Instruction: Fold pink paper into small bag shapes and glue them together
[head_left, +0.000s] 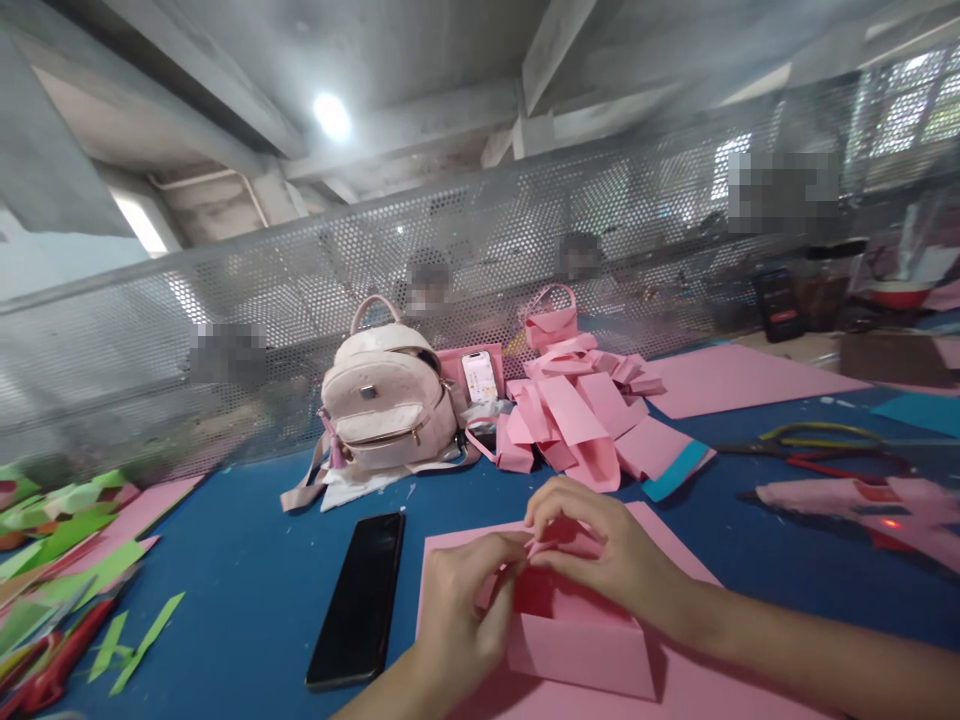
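A folded pink paper box (581, 655) with an open top stands on a flat pink paper sheet (720, 675) at the front of the table. My left hand (469, 600) and my right hand (611, 550) meet over the box's far left edge. Fingertips of both hands are pinched together on the pink paper there. The fingers hide the exact spot where they grip. Just left of the pink sheet lies a black phone (358, 600), its screen dark.
Behind my hands are a pile of folded pink paper pieces (574, 420) and a pale backpack (390, 400). A pink glue gun (840, 497) and scissors (821, 437) lie right. Red-handled scissors (64, 655) and green paper strips (146, 645) lie left. A perforated metal screen (487, 235) rises behind.
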